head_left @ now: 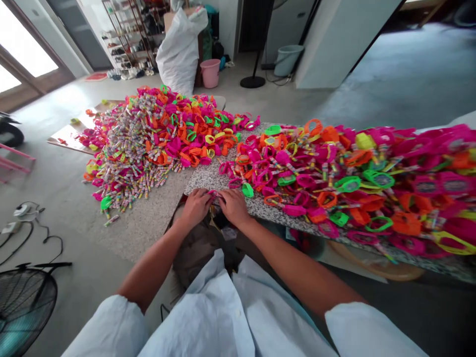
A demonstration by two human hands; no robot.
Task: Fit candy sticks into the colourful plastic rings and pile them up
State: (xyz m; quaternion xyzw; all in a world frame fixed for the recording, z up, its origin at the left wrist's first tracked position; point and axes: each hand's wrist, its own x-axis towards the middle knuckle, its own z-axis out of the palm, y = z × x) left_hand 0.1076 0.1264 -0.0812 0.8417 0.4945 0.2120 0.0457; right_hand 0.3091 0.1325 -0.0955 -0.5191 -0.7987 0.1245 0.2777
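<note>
My left hand (pixel 197 206) and my right hand (pixel 233 206) meet at the front edge of the speckled stone table. Between their fingertips they pinch a small pink plastic toy watch (pixel 212 193), mostly covered by the fingers. Just beyond and to the right lies a heap of toy watches (pixel 297 168) in pink, orange, green and yellow, with small striped tubes among them. A green toy watch (pixel 247 190) rests close to my right hand. Farther left spreads a second heap (pixel 148 134), where many pale wrapped tubes show on top.
A black fan (pixel 26 307) stands on the floor at the lower left, with cables (pixel 44 228) near it. Behind the heaps are a white sack (pixel 180 49), a pink bucket (pixel 210 73) and a shoe rack (pixel 130 34). Under the table's right part shows a wooden hoop-like rim (pixel 375 267).
</note>
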